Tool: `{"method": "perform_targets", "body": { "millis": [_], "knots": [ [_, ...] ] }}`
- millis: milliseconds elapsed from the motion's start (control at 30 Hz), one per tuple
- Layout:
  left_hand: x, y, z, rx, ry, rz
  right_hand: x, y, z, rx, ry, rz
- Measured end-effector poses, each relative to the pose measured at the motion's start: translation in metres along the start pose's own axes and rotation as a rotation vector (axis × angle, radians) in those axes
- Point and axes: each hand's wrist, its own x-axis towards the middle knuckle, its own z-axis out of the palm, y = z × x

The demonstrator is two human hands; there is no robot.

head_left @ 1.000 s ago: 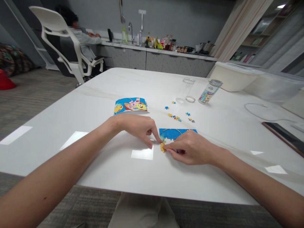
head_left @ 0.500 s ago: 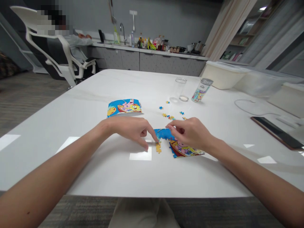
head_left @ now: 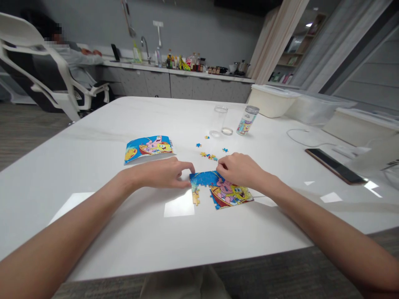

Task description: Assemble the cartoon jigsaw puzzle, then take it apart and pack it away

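A partly assembled cartoon jigsaw puzzle (head_left: 229, 193) lies on the white table (head_left: 156, 232). My left hand (head_left: 166, 174) rests with curled fingers at the puzzle's upper left corner, fingertips touching its edge. My right hand (head_left: 240, 168) sits at the puzzle's far edge, fingers bent down onto it; whether it pinches a piece is hidden. A yellow piece (head_left: 195, 198) hangs at the puzzle's lower left. Several loose pieces (head_left: 209, 156) lie just beyond my right hand. A printed reference picture (head_left: 149, 148) lies to the left.
A clear tube (head_left: 220, 118), its lid (head_left: 227, 131) and a printed jar (head_left: 247, 121) stand farther back. A phone (head_left: 335, 165) and a white cable (head_left: 301, 133) lie at right, with plastic bins (head_left: 274, 99) behind. A person sits in a white chair (head_left: 34, 79) at far left.
My right hand has lifted off the puzzle's near side and moved to its far edge, uncovering the picture. The left hand slid up to the puzzle's corner. The camera has turned right.
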Motion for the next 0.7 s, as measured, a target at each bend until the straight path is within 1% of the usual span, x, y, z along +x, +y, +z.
{"method": "perform_targets", "body": {
  "millis": [67, 167, 300, 467, 600, 700],
  "knots": [
    [0.0008, -0.0008, 0.0021, -0.006, 0.002, 0.004, 0.0002, 0.0000, 0.0009, -0.025, -0.035, 0.025],
    [0.0020, -0.0032, 0.0049, -0.005, 0.006, 0.002, 0.0002, 0.0005, 0.0017, -0.042, -0.080, 0.022],
    [0.0028, -0.0040, 0.0055, -0.009, 0.007, 0.002, -0.0006, 0.0018, 0.0035, -0.056, -0.095, 0.006],
    [0.0025, -0.0012, 0.0025, 0.003, -0.015, 0.001, -0.0024, 0.0015, 0.0030, -0.057, -0.041, -0.005],
    [0.0018, 0.0004, 0.0013, 0.001, -0.026, -0.001, -0.0020, 0.0016, -0.0018, -0.035, 0.034, 0.038],
    [0.0010, 0.0006, 0.0018, 0.001, -0.035, -0.004, 0.0005, 0.0041, -0.0038, -0.025, 0.065, 0.078]
  ]
}}
